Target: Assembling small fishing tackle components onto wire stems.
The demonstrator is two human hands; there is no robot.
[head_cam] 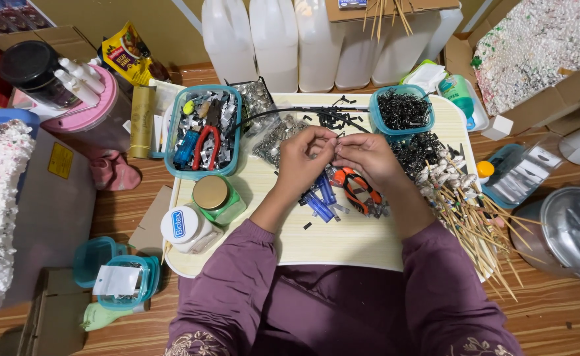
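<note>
We hold our left hand (301, 158) and right hand (364, 155) together, fingertips pinched on a small black part (335, 136). Orange pliers (352, 188) lie on the worktop (343, 244) at 6 o'clock of both hands.

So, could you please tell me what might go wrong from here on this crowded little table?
The wooden sticks overhang the table's right edge, so the right hand's forearm might sweep them off. The white jar sits at the left edge and could be elbowed to the floor. Small black pieces lie loose and may scatter.
</note>
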